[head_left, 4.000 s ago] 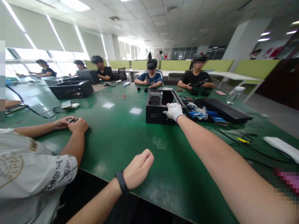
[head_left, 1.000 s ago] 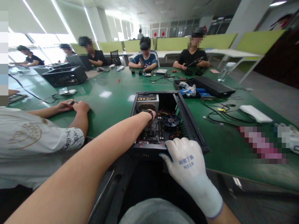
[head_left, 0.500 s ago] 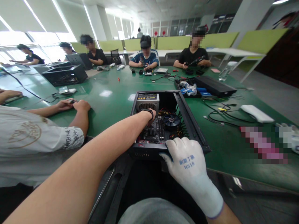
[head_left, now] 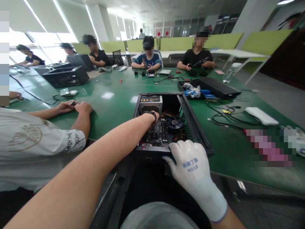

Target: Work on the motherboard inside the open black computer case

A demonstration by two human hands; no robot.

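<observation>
An opened black computer case [head_left: 201,132] lies in front of me at the table's near edge. My right hand [head_left: 188,159], in a white work glove, is closed over its near rim, thumb below and fingers on top. My left arm reaches inside, with a dark band at the wrist. Of my left hand [head_left: 154,118] little shows; its fingers are hidden down between the power supply [head_left: 150,103] and the motherboard [head_left: 156,132]. A round black cooling fan [head_left: 175,123] sits to the right of that hand, with coloured wires behind it.
Right of the case are black cables [head_left: 221,119], a white box-like item [head_left: 261,115] and a dark tray with blue and white gloves [head_left: 192,90]. Close on the left, a co-worker's hands [head_left: 76,107] hold a small part. Another computer case [head_left: 65,77] stands far left.
Almost nothing differs. Both my hands keep their places at the case, and the case has not moved.
</observation>
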